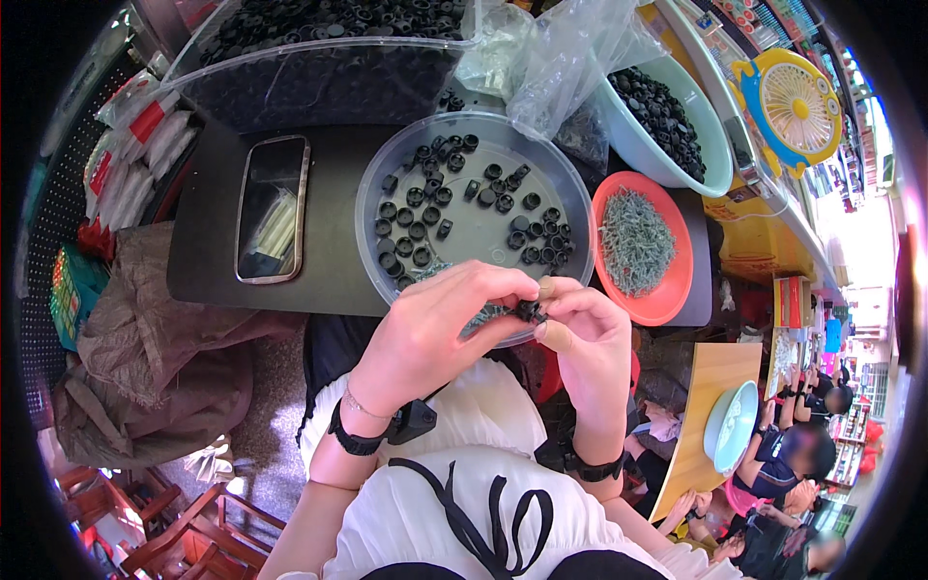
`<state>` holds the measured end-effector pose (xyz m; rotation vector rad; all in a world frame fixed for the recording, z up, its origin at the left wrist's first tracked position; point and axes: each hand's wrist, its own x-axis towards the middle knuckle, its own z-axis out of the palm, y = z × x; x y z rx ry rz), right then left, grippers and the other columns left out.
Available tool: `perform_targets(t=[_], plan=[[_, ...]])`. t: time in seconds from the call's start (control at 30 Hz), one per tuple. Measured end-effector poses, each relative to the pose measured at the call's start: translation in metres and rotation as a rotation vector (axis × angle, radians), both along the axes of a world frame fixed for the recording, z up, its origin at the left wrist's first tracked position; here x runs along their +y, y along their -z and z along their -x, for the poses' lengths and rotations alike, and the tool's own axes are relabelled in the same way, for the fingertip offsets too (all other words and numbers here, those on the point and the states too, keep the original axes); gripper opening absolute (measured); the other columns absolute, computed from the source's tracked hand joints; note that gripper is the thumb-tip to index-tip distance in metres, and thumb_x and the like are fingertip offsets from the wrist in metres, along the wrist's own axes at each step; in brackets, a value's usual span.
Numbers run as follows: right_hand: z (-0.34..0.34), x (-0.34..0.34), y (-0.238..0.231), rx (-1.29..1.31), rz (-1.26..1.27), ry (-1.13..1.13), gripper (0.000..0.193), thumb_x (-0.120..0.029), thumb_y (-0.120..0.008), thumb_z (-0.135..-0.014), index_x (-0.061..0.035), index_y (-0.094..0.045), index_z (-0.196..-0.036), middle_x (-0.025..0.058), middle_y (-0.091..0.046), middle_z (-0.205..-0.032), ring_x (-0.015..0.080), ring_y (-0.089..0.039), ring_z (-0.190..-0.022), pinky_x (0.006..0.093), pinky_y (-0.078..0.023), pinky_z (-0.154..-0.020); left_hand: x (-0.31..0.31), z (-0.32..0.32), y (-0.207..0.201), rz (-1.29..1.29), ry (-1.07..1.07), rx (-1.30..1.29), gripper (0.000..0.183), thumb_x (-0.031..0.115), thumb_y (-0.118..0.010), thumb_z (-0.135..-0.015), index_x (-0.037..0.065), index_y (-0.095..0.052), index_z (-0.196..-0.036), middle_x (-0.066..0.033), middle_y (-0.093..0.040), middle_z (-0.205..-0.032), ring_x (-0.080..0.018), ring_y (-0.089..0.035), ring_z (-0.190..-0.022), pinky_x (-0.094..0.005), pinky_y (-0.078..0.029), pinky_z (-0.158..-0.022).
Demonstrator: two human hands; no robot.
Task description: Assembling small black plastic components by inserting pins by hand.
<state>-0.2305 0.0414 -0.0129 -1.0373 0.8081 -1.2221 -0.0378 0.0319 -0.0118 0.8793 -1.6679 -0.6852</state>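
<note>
My left hand and my right hand meet over the near rim of a round clear plastic tub. Between their fingertips they pinch a small black plastic part, partly covered by the fingers. Inside the tub lie several loose black ring-shaped caps, spread in loose groups. Thin grey-green metal pieces, probably screws, show beside and under my left hand. Right of the tub, an orange-red plate carries a heap of grey screws.
A phone lies on the dark table. Behind stands a large clear bin of black parts, with plastic bags and a pale blue basin beside it. A yellow fan is far right. People sit at a wooden table.
</note>
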Motion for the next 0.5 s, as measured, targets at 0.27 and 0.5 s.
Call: perform_targets(t=[0.27,0.5], plan=[[0.0065,-0.0044,0.0006,-0.191,-0.224,-0.115,0.017,0.01,-0.069,-0.088,0.0044,-0.064,-0.103,0.017,-0.069,-0.115,0.0193,-0.067,-0.104,0.0343,-0.054,-0.094,-0.0009,0.0025,0.0014,0.025,0.019,0.038,0.032,0.005,-0.081,-0.078,0.006,-0.068,-0.106,-0.0058,-0.07,-0.089,-0.0213,-0.069,-0.076,-0.0323,-0.055,-0.068],[0.0076,-0.0051,-0.0011,-0.152,-0.225,-0.148,0.017,0.007,-0.07,-0.089,0.0039,-0.064,-0.105,0.0159,-0.069,-0.114,0.0179,-0.067,-0.104,0.0334,-0.053,-0.095,-0.002,0.0045,0.0001,0.061,0.007,0.018,0.032,0.006,-0.082,-0.076,0.007,-0.069,-0.104,-0.0049,-0.068,-0.086,-0.0213,-0.068,-0.075,-0.0327,-0.053,-0.065]])
